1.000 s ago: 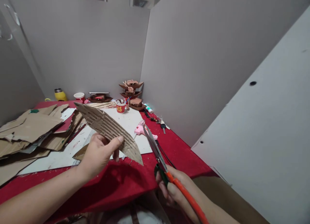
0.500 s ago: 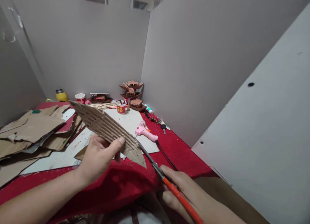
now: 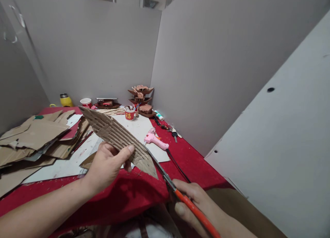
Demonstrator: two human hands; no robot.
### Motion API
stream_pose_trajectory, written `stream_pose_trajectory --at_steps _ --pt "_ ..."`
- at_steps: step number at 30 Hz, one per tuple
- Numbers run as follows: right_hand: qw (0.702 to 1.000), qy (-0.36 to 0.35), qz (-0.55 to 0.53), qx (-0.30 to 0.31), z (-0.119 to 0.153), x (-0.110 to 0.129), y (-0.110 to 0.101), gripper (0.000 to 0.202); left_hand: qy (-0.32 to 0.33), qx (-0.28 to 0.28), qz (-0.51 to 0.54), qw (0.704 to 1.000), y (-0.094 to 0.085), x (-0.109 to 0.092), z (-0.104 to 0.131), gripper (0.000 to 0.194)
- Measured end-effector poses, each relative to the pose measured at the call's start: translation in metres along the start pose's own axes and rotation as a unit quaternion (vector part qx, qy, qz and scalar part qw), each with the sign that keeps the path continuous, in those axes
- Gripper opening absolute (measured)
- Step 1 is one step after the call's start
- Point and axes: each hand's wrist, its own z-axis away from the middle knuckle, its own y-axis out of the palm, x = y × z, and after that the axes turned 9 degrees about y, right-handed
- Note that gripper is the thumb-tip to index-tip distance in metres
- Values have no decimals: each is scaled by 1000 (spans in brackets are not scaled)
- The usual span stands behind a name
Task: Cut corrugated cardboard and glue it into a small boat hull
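Observation:
Thumb on top and fingers beneath, my left hand grips a leaf-shaped piece of corrugated cardboard with its ridges exposed. The piece is held tilted above the table, pointed at both ends. My right hand is closed around scissors with orange-red handles. Their long dark blades run along the right edge of the cardboard near its lower tip. Whether the blades touch the edge is hard to tell. A second brown cardboard piece lies partly hidden behind my left hand.
Torn cardboard is heaped at left. On the red cloth lie a pink glue gun with a black cord and keys. Behind stand paper cups, brown model boats, thin sticks and a yellow flask. Grey panels enclose the table.
The whole view has shifted slightly. Both hands, the cardboard and the scissors keep nearly the same position relative to one another.

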Motion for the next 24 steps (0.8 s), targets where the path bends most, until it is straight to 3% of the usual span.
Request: stream_pose_trajectory --at_steps 7,12,18,24 --pt "998 -53 -13 -38 -5 -20 7 45 -13 12 30 999 -2 7 1 31" --pt "997 -31 13 -72 -4 -27 9 51 -21 19 54 998 -4 10 0 30" --pt "991 8 90 -94 2 -20 3 42 -33 41 46 998 -3 9 2 30" --pt "996 20 50 -67 3 -11 5 47 -52 56 43 996 0 14 4 34"
